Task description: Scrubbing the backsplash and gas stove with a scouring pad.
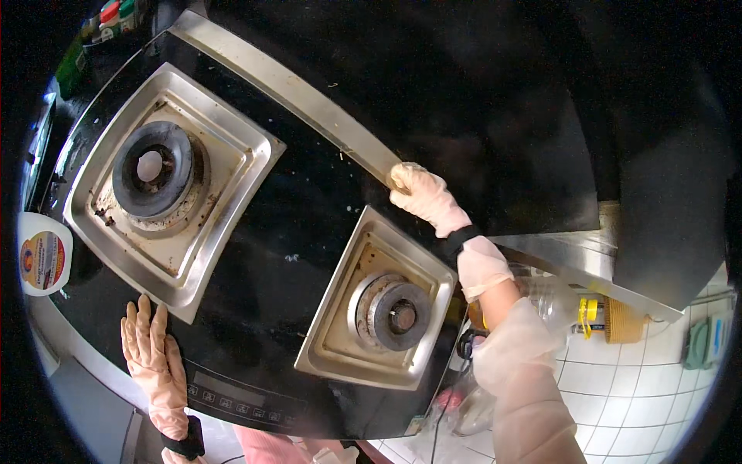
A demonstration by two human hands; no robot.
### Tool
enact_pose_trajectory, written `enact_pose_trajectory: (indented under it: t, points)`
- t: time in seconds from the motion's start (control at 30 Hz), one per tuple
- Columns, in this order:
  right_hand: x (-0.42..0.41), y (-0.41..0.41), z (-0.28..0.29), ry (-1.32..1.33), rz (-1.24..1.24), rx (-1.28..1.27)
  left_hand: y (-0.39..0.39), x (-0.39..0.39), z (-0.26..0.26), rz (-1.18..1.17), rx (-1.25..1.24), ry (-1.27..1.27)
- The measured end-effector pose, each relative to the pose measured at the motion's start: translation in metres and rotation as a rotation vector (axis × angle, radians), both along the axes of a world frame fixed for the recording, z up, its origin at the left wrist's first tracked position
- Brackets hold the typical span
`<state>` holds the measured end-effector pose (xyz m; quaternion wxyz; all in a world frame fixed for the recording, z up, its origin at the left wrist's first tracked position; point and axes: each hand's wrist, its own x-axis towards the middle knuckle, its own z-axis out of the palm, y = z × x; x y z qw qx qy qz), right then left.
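Note:
My left hand (152,354), in a thin translucent glove, lies flat on the black glass gas cooktop (284,232). Its fingertips reach the front corner of the left burner's steel drip tray (188,298), and it holds nothing. My gloved right hand (422,194) is curled at the near end of the steel strip (290,90) along the cooktop's back edge. A small brownish edge shows beneath its fingers; the rest is hidden by the hand. Brown residue and dark crumbs mark the left tray around its burner (153,168). The right drip tray (330,333) and burner (400,318) are also stained.
A white cleaner bottle (46,253) with a printed label stands at the left edge. Capped jars (113,17) are at the upper left. Touch controls (243,403) line the cooktop's front. Bottles and bags (472,406) sit beyond its right side, above white floor tiles (608,388).

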<state>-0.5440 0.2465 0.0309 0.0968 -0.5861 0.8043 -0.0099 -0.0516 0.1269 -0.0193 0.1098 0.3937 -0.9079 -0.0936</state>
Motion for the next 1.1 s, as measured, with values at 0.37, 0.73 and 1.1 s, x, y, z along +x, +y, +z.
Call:
enact_pose_trajectory:
  t: [0.37, 0.73, 1.1]
  points:
    - [0.004, 0.021, 0.079, 0.268, 0.098, 0.024, 0.001, 0.006, -0.002, 0.012, 0.003, 0.003]
    - [-0.004, 0.054, 0.095, 0.194, 0.145, 0.112, 0.001, 0.003, 0.0, 0.016, 0.04, 0.037]
    - [-0.016, 0.095, 0.049, 0.195, -0.049, 0.291, -0.001, 0.0, -0.001, 0.002, 0.003, 0.072]
